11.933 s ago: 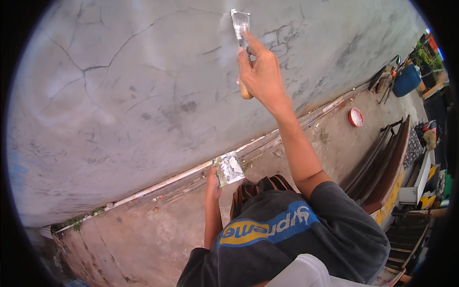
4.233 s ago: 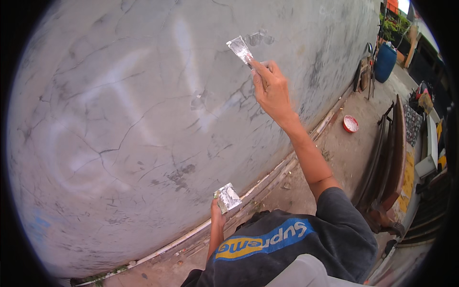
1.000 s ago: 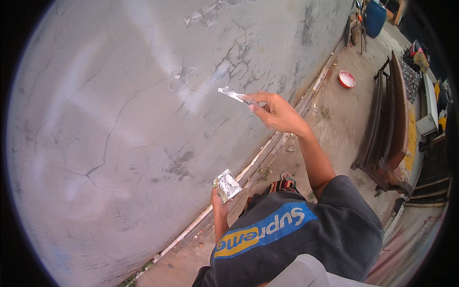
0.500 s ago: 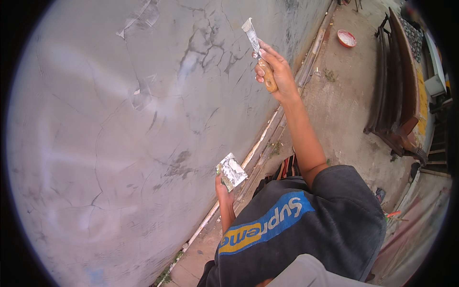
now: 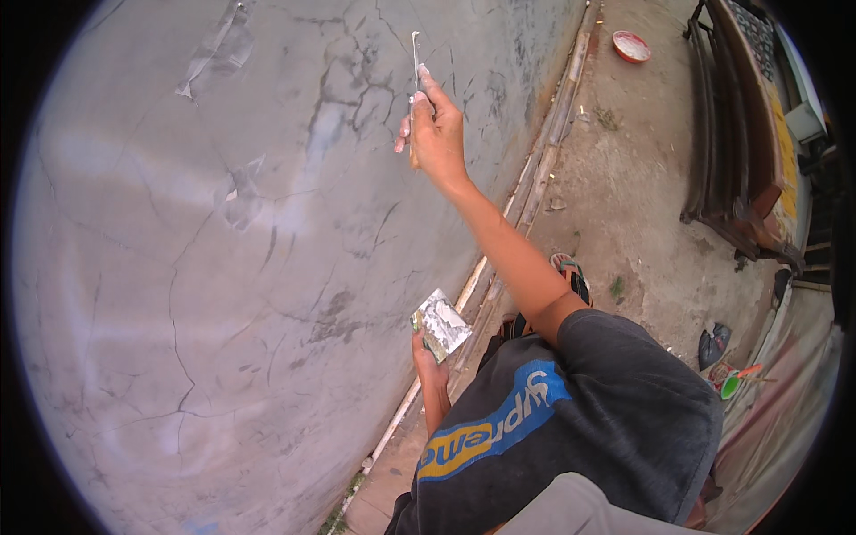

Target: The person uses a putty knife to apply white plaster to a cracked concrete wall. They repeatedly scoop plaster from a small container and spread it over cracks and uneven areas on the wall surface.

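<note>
My right hand (image 5: 435,138) is raised in front of a cracked grey wall (image 5: 223,330), wrapped around the handle of a putty knife (image 5: 415,62). Its blade points up and appears edge-on, with white smears on it. Whether the blade touches the wall I cannot tell. Lower down, close to the wall's foot, my left hand (image 5: 430,361) grips a small flat board (image 5: 456,341) by its near side. White putty (image 5: 443,315) is spread over the board's top. White residue marks my right fingertips. Dark cracks run through the wall near the knife.
A red basin (image 5: 631,46) with white material stands on the ground at the far right. Beyond it is a long dark wooden bench (image 5: 736,152). A narrow ledge (image 5: 553,125) runs along the wall's base. A green container (image 5: 731,385) lies at the right.
My right hand has moved left with the putty knife and turned it, so the blade now shows edge-on. My left hand still holds the board, slightly shifted. The view has swung a little.
</note>
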The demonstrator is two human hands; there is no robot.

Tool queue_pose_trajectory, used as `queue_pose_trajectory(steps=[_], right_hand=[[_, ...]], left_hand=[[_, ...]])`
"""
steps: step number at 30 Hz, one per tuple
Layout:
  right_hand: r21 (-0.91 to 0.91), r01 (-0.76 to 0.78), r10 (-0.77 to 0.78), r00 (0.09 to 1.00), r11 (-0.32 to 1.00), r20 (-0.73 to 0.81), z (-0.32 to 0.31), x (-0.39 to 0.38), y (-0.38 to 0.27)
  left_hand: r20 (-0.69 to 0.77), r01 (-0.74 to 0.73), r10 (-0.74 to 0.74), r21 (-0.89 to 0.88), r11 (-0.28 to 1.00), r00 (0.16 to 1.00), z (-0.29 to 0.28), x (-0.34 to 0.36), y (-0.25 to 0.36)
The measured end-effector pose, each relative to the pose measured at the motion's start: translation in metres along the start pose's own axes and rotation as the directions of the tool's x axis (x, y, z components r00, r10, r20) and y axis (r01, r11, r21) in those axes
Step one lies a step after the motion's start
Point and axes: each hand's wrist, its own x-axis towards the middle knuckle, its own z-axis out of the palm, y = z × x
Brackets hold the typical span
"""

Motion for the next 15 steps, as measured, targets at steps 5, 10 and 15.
queue_pose_trajectory(steps=[5,10,15], right_hand=[[-0.168,0.042,-0.052,0.997,0.985,-0.057,0.012,0.011,0.012],[-0.366,0.051,-0.044,0.999,0.929,0.029,0.008,0.017,0.001],[-0.521,0.114,-0.031,0.986,0.846,0.165,-0.002,0.001,0.008]], left_hand=[[-0.039,-0.009,0.010,0.033,0.999,0.999,-0.013,0.010,-0.010],[-0.036,0.034,-0.033,0.040,0.999,0.999,-0.026,0.017,-0.012],[0.061,0.101,-0.107,0.108,0.989,0.992,-0.020,0.024,0.000]])
